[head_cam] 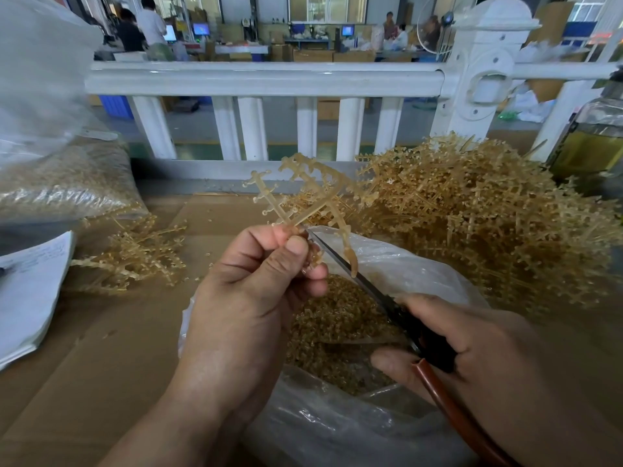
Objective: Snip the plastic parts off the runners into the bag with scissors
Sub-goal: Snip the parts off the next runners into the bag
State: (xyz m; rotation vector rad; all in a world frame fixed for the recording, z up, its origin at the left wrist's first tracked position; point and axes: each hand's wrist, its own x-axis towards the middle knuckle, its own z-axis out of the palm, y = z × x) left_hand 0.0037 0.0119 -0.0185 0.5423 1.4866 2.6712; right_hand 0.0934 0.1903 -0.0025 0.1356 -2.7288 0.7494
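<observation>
Head view: left hand [249,298] pinches a runner [313,197] over the bag [387,259], centre frame; right hand [488,358] grips scissors [371,284]. Snipped parts [337,318] partly fill the bag; a large uncut pile [488,224], right, awaits.

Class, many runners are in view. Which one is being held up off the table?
The runner pinched in the left hand, raised over the open bag with the scissors at it; all others lie in the small heap and the large heap.

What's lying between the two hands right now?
Head view: black-handled steel scissors span the gap from right hand to left hand, above the clear plastic bag of amber parts.
</observation>
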